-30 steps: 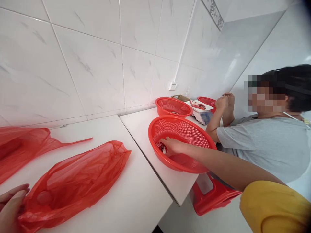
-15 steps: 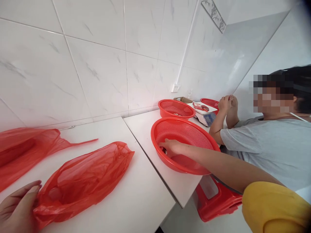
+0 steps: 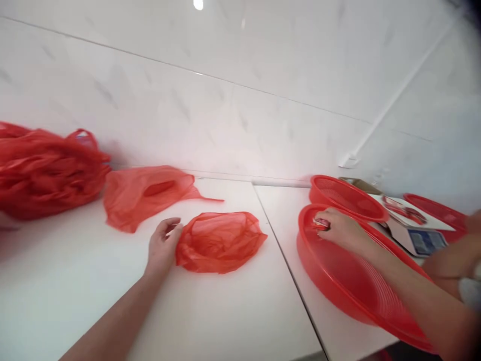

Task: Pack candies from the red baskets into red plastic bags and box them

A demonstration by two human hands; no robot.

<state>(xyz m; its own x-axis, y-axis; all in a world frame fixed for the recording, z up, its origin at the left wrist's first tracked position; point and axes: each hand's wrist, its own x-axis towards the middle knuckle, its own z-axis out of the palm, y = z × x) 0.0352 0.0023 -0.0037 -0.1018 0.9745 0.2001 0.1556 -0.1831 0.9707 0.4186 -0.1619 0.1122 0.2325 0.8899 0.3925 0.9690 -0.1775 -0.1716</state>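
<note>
Red bag [image 3: 221,243] at nine o'clock from the loaded right hand [image 3: 340,228]

Seen from the head camera, with twelve o'clock towards the tiled wall, the bag lies on the white table [image 3: 210,316], its mouth gaping upward and its long axis running roughly from nine to three. One end therefore points towards the right hand, well apart from it, across the seam between the two tabletops.

The left hand is much the nearer of the two. It sits half-curled at the bag's nine o'clock end, thumb against the edge; whether the thin film is actually pinched cannot be told.

The person's right hand is over the far end of the large red basket [image 3: 330,278], its fingers closed round some red-and-white wrapped pieces [image 3: 321,224]. Their number is hidden by the hand.

Beyond that hand, at about one o'clock, stands a second basket [image 3: 347,198]. At three o'clock, a scale [image 3: 423,240] carries more red packets [image 3: 406,209], beside a co-worker's forearm [image 3: 447,258].

From the left hand, a flattened red bag [image 3: 150,193] lies at eleven o'clock and a crumpled red heap [image 3: 48,170] at ten.
</note>
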